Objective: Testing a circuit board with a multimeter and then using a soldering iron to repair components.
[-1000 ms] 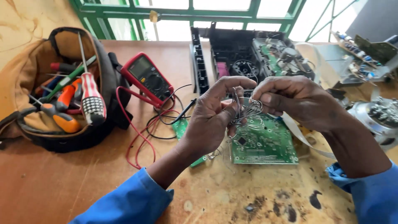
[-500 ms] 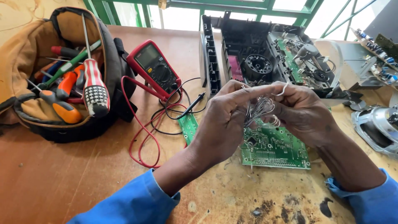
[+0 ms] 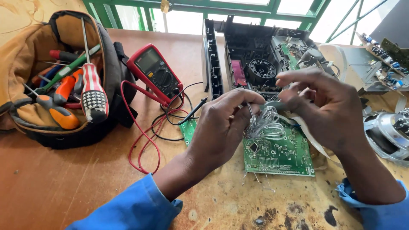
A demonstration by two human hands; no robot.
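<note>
From the head camera, both hands meet above a green circuit board (image 3: 279,151) that lies flat on the worn wooden desk (image 3: 64,187). The left hand (image 3: 221,127) is curled, its thumb and forefinger pinched on the near side of a small coil of thin silvery wire (image 3: 265,121), while the right hand (image 3: 324,106) pinches the same coil from the far side, its other fingers spread loosely above. The coil hangs between the two hands, just over the board's upper edge, with loops drooping toward the board. Both forearms wear blue sleeves (image 3: 128,208). Left of the hands, a red multimeter (image 3: 155,72) lies tilted on the desk, its red and black leads (image 3: 149,127) curling in loops toward the board. Farther left, an open tool bag (image 3: 47,123) holds screwdrivers, among them one with a red and white striped handle (image 3: 93,96) and some with orange handles. Behind the hands stands an opened black device casing (image 3: 255,59) with its inner parts exposed. At the right edge sits a round metal speaker (image 3: 390,134).
</note>
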